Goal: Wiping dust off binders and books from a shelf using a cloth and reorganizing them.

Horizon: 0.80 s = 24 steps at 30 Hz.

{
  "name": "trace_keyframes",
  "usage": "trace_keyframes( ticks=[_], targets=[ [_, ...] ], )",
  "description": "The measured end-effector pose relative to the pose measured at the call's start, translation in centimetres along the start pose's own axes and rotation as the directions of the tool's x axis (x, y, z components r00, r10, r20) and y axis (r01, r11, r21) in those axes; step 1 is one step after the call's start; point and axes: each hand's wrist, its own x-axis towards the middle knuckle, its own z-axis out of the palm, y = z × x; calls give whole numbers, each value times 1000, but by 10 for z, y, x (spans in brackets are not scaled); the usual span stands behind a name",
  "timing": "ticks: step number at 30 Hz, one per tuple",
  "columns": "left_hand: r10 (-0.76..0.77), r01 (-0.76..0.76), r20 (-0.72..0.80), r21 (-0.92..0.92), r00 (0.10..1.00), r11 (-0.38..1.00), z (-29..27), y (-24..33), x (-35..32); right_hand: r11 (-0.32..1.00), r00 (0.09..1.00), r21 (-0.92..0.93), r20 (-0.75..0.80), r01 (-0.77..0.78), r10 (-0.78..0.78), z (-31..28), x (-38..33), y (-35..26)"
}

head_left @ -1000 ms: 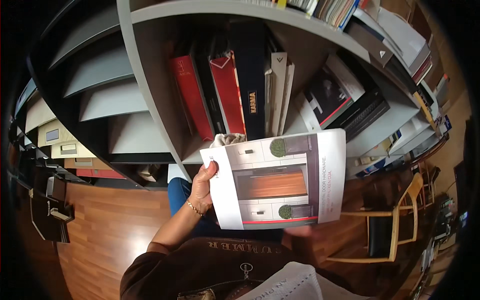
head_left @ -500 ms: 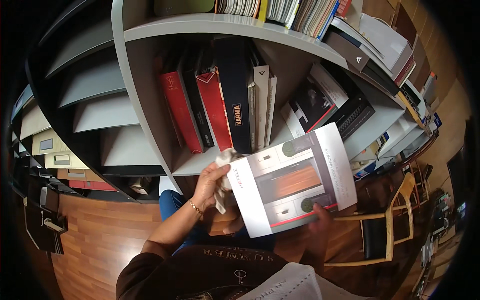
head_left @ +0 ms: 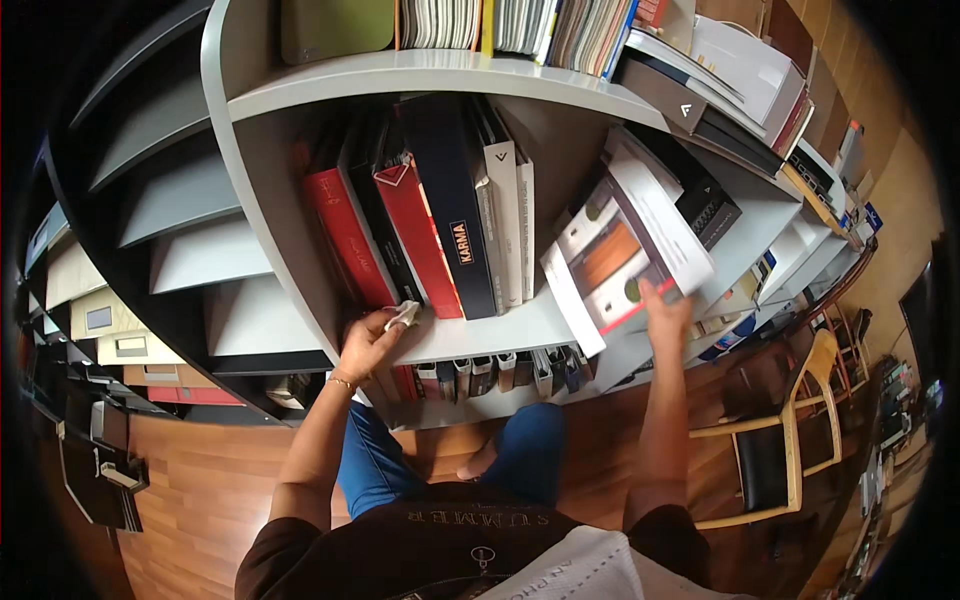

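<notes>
My right hand (head_left: 666,318) grips the lower right edge of a white catalogue (head_left: 572,296) with a kitchen picture on its cover. The catalogue stands tilted at the right side of the shelf compartment, in front of dark books (head_left: 716,212). My left hand (head_left: 366,348) is closed on a crumpled whitish cloth (head_left: 405,314) at the shelf's front edge. Just behind the cloth stand a red binder (head_left: 345,235), another red binder (head_left: 425,245), a thick navy binder (head_left: 450,190) and white binders (head_left: 507,220).
Above is a grey shelf board (head_left: 440,78) bearing a row of magazines (head_left: 437,22). Stacked books and papers (head_left: 745,75) lie at the upper right. Shelves (head_left: 210,250) line the left. A wooden chair (head_left: 765,470) stands on the floor at right, and more binders (head_left: 480,378) fill the shelf below.
My right hand has carried the catalogue away from my body into the compartment's right side. My left hand has let go of the catalogue and moved left with the cloth to the shelf edge.
</notes>
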Motion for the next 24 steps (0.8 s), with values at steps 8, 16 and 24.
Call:
trace_keyframes(
  ticks=[8,16,24],
  targets=[
    [-263,259,-31,-98,964,961,4,3,-2,963,958,110,127,246,-259,88,108,21],
    [-215,208,-50,-130,975,969,13,2,4,959,959,6,0,284,-284,120,162,40],
    [-211,204,-116,-68,971,977,4,-2,-4,967,988,-210,72,147,-134,137,113,56]
  ],
)
